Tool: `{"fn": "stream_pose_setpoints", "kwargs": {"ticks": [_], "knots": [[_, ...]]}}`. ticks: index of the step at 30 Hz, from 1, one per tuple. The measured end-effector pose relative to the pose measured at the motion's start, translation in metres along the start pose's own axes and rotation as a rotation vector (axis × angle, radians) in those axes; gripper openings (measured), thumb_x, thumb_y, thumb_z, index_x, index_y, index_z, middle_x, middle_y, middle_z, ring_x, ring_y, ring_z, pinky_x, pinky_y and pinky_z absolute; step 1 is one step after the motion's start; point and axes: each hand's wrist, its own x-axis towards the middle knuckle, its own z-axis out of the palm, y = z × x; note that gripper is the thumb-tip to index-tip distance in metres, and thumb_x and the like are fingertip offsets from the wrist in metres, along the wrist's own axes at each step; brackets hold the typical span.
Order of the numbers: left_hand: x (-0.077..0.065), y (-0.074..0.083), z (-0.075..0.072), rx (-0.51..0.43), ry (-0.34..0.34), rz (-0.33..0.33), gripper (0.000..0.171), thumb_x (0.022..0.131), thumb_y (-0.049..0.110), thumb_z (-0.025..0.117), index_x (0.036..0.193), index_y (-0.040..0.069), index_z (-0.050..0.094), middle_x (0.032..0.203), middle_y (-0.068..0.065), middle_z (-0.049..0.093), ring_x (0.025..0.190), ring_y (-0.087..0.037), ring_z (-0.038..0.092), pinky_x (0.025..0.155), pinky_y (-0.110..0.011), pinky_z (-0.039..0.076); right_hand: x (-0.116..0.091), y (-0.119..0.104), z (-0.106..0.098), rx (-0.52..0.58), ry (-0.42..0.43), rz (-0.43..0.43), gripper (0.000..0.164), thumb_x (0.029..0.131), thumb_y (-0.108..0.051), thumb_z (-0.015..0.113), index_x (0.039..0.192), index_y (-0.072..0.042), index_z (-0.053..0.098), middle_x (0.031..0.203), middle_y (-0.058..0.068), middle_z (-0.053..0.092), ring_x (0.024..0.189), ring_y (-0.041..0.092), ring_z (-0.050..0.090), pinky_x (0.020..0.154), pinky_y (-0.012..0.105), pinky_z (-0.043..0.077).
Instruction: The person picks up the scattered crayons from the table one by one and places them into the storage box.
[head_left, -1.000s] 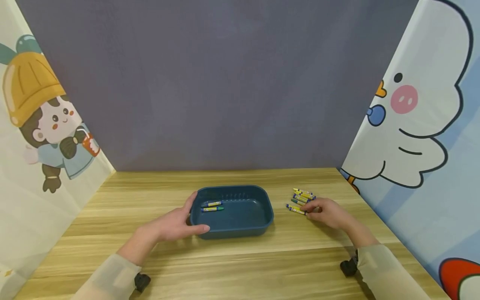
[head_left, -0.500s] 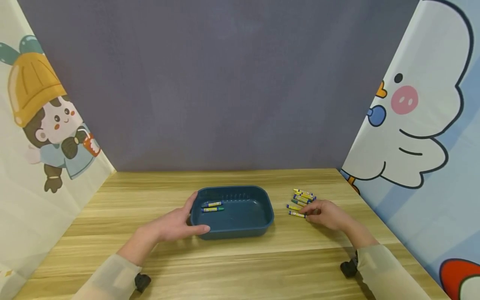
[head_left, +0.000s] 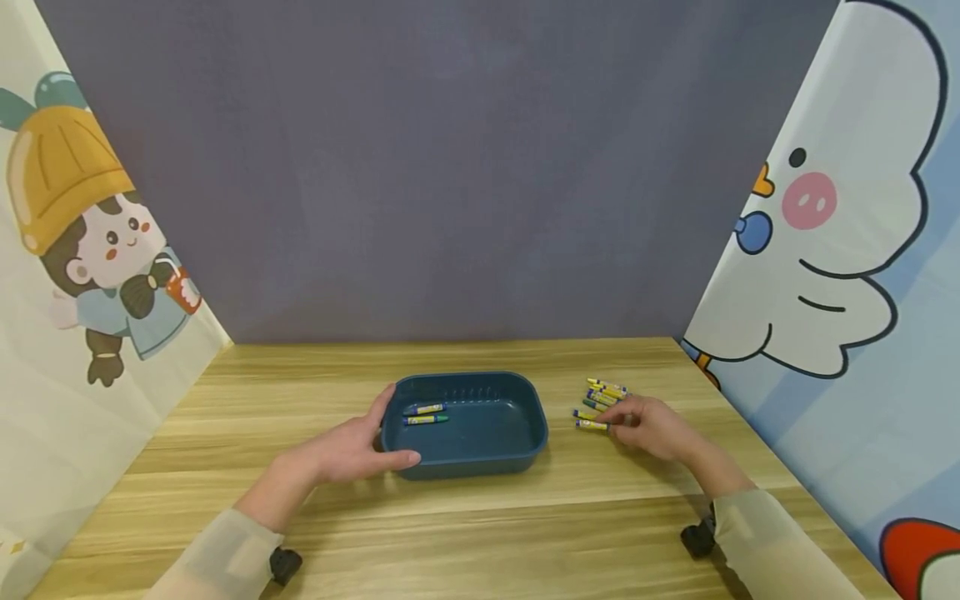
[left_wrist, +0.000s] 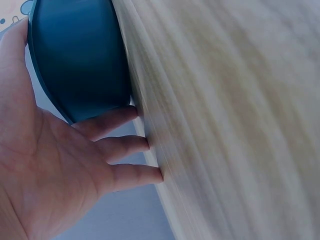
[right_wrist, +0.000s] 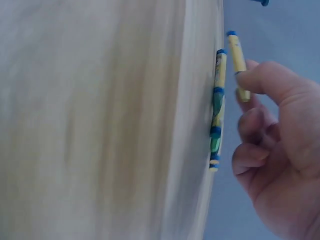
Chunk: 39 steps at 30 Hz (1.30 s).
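Note:
A dark blue rectangular tray (head_left: 480, 468) stands on the table, with a blue crayon (head_left: 424, 409) and a green-tipped crayon (head_left: 425, 420) lying inside at its left. My left hand (head_left: 348, 450) spans the tray's left end, thumb at the front rim. In the left wrist view its fingers (left_wrist: 132, 174) are straight, some touching the tabletop. To the right of the tray, my right hand (head_left: 654, 427) pinches a yellow-wrapped crayon (right_wrist: 239, 57) between thumb and fingertip, raised off the table. Several more crayons (head_left: 606, 390) lie just beyond that hand, partly hidden by the fingers.
The wood-grain table (head_left: 450, 542) ends at a grey backdrop (head_left: 450, 167). Printed cartoon panels flank it, with a hat-wearing figure (head_left: 112, 242) on the left and a white bird (head_left: 840, 217) on the right. A black wrist device (head_left: 699, 537) sits at the right cuff.
Between the right fingertips the crayon has shifted slightly, first towards me, then back up and a little left, changing its tilt. The left hand and tray look still.

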Motion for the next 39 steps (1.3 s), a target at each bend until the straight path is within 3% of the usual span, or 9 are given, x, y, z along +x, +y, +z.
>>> {"fn": "stream_pose_setpoints", "kwargs": {"ticks": [8, 14, 18, 25, 35, 39], "knots": [[0.000, 0.000, 0.000, 0.003, 0.013, 0.011, 0.132, 0.094, 0.072, 0.075, 0.177, 0.013, -0.009, 0.131, -0.021, 0.075, 0.116, -0.024, 0.071, 0.110, -0.056, 0.054, 0.004, -0.029, -0.005, 0.074, 0.095, -0.080, 0.024, 0.104, -0.010, 0.073, 0.125, -0.019, 0.082, 0.109, 0.004, 0.071, 0.065, 0.006, 0.051, 0.059, 0.027, 0.045], [0.000, -0.001, -0.001, -0.001, 0.015, 0.016, 0.131, 0.094, 0.071, 0.075, 0.177, 0.013, -0.009, 0.142, -0.026, 0.069, 0.123, -0.028, 0.070, 0.111, -0.056, 0.052, 0.012, -0.063, -0.006, 0.148, 0.093, -0.120, 0.022, 0.104, -0.012, 0.074, 0.125, -0.015, 0.082, 0.109, 0.007, 0.071, 0.060, 0.006, 0.046, 0.054, 0.026, 0.042], [0.000, -0.001, 0.000, -0.003, 0.013, 0.012, 0.132, 0.094, 0.072, 0.075, 0.177, 0.014, -0.009, 0.142, -0.025, 0.069, 0.118, -0.025, 0.070, 0.110, -0.055, 0.053, 0.022, -0.084, -0.001, 0.122, 0.087, -0.146, 0.022, 0.104, -0.015, 0.075, 0.125, -0.018, 0.083, 0.108, 0.004, 0.070, 0.059, 0.006, 0.048, 0.054, 0.026, 0.043], [0.000, -0.001, -0.001, -0.005, 0.009, 0.005, 0.132, 0.094, 0.072, 0.075, 0.177, 0.014, -0.010, 0.140, -0.024, 0.071, 0.117, -0.024, 0.070, 0.109, -0.055, 0.053, 0.046, -0.119, 0.016, 0.134, 0.044, -0.223, 0.023, 0.106, -0.015, 0.073, 0.124, -0.025, 0.083, 0.112, 0.001, 0.069, 0.062, 0.009, 0.049, 0.057, 0.027, 0.045], [0.000, -0.001, -0.001, -0.040, 0.005, 0.014, 0.131, 0.094, 0.069, 0.076, 0.177, 0.015, -0.009, 0.142, -0.020, 0.070, 0.125, -0.027, 0.068, 0.111, -0.056, 0.051, 0.081, -0.155, 0.055, 0.205, -0.059, -0.275, 0.025, 0.108, -0.013, 0.069, 0.129, -0.017, 0.082, 0.122, 0.009, 0.072, 0.064, 0.011, 0.046, 0.060, 0.028, 0.044], [-0.001, -0.002, -0.001, -0.061, -0.004, 0.013, 0.131, 0.094, 0.069, 0.076, 0.177, 0.013, -0.009, 0.144, -0.019, 0.069, 0.125, -0.027, 0.068, 0.111, -0.057, 0.052, 0.094, -0.165, 0.072, 0.217, -0.090, -0.268, 0.025, 0.109, -0.014, 0.067, 0.129, -0.018, 0.082, 0.125, 0.007, 0.073, 0.071, 0.011, 0.052, 0.065, 0.028, 0.047]]}}
